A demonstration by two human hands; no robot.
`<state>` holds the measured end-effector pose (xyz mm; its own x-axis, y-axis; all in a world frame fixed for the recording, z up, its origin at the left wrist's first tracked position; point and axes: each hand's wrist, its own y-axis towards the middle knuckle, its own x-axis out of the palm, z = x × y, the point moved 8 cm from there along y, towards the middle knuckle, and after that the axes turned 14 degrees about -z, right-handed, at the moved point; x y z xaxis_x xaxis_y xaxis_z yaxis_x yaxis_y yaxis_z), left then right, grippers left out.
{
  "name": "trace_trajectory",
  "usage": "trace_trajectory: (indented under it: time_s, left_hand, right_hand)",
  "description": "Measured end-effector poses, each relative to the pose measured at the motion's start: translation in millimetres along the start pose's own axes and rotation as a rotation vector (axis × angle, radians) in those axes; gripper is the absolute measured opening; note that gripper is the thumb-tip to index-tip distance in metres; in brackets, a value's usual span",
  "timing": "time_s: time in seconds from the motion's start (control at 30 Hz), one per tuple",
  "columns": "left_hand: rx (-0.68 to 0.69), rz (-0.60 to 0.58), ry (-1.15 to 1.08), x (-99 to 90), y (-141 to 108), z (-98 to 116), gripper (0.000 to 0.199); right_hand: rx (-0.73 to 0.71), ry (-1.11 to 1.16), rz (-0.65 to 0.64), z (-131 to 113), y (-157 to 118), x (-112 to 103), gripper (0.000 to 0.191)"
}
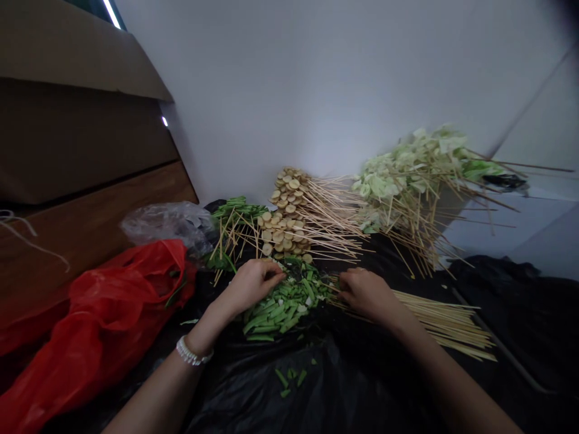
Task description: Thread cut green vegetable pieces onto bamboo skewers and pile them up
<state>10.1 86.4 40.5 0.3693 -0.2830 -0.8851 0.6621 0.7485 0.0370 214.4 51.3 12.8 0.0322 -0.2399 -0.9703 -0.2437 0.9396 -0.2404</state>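
Observation:
My left hand [256,280] is at the left edge of a heap of cut green bean pieces [280,310], thumb and fingers pinched together. Whatever is between those fingertips is too small and dim to make out. On the other side of the heap, my right hand [367,293] has its fingers curled over the tips of loose bamboo skewers [446,319], and a thin skewer seems to be in its grip. The skewers fan out to the right under my wrist. A few bean pieces [292,377] lie closer to me on the black plastic sheet [253,389].
Behind the beans are stacked skewers of round pale slices [287,232]. Skewered green beans [239,209] lie left of them, skewered cabbage leaves [407,166] right. A red plastic bag [104,319] and a clear bag [169,223] occupy the left. A white wall [271,90] stands behind.

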Motion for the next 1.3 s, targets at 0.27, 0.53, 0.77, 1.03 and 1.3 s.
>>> trace_trajectory:
  time_s: [0.27,0.53,0.77,1.03,1.3]
  left_hand:
    - [0.018,-0.398,-0.120,23.1,-6,-1,0.016]
    - [0.129,-0.396,-0.201,26.5,-8,15,0.012]
    - [0.047,-0.084,-0.905,17.9,5,-2,0.021]
    - [-0.111,0.050,-1.152,36.8,8,-24,0.038]
    - [-0.003,0.165,-0.132,21.3,3,2,0.021]
  right_hand:
    - [0.026,0.012,0.043,-5,-2,-6,0.017]
    - [-0.180,0.176,0.224,-36,-12,-19,0.025]
    - [-0.228,0.164,0.362,-45,-18,-22,0.027]
    - [-0.198,0.103,0.394,-44,-20,-23,0.027]
    - [-0.040,0.103,0.172,-31,-4,-6,0.025]
